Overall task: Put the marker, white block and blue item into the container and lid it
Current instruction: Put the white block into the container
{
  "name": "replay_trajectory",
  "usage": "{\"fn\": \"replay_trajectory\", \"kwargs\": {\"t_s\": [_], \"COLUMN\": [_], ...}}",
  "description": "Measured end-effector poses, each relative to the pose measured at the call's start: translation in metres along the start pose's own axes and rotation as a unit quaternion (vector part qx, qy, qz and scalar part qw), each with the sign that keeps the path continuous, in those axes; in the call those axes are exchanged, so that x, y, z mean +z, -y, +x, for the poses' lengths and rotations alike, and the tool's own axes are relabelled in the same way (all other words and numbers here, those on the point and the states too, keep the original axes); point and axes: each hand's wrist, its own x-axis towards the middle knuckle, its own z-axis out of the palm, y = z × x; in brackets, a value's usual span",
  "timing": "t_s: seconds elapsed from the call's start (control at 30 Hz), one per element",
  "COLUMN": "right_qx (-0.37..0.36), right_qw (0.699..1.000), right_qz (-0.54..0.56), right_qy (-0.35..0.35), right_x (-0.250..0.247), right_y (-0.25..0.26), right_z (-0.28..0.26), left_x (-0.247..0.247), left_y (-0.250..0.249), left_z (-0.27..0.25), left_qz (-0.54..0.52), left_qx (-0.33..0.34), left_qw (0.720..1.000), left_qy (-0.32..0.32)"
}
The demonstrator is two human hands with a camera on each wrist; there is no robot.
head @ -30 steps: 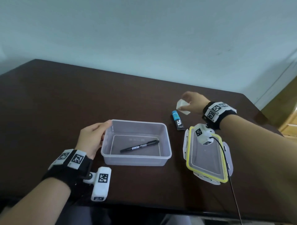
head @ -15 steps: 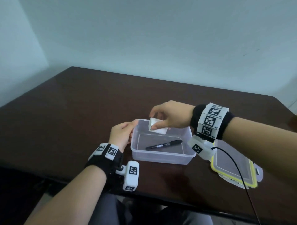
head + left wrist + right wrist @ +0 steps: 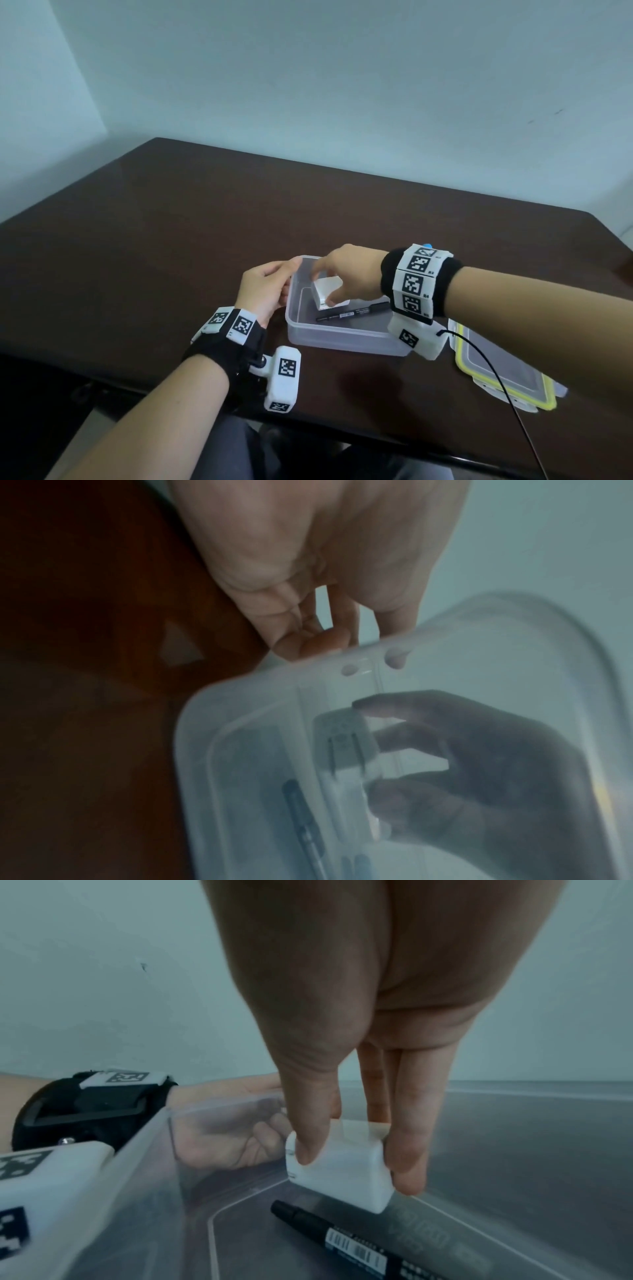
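Note:
A clear plastic container (image 3: 342,337) stands on the dark table. A black marker (image 3: 352,312) lies on its floor. My right hand (image 3: 323,287) reaches into the container's left end and pinches the white block (image 3: 337,291) between thumb and fingers. The block (image 3: 342,1167) hangs low, just behind the marker (image 3: 342,1242); I cannot tell whether it touches the floor. My left hand (image 3: 286,284) grips the container's left rim (image 3: 342,664). Only a blue tip (image 3: 427,245) of the blue item peeks out behind my right wristband.
The yellow-edged lid (image 3: 507,373) lies flat on the table to the right of the container, near the front edge. A black cable (image 3: 493,377) from my right wrist camera runs across it. A pale wall rises behind the table.
My right hand carried the white block from the far right of the table to the container and lowered it inside. The left hand stayed on the container's left rim.

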Motion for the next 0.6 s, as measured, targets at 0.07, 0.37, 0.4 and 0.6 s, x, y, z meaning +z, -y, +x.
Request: {"fn": "replay_trajectory", "kwargs": {"t_s": [0.07,0.37,0.4,0.6], "right_qx": [0.001,0.024,0.031,0.160], "right_qw": [1.000,0.996,0.994,0.941], "right_qz": [0.000,0.084,0.102,0.275], "right_qy": [0.000,-0.021,-0.036,-0.114], "right_x": [0.000,-0.014,-0.019,-0.044], "right_y": [-0.002,-0.026,-0.033,-0.098], "right_z": [0.001,-0.022,-0.027,-0.059], "left_x": [-0.001,-0.002,-0.002,-0.003], "left_y": [0.001,0.000,0.000,0.000], "left_z": [0.001,-0.001,0.000,0.000], "left_qz": [-0.005,-0.012,-0.008,0.025], "left_qx": [-0.004,-0.014,-0.014,-0.019], "left_qw": [1.000,1.000,1.000,0.999], "left_qy": [0.000,0.013,0.014,0.006]}}
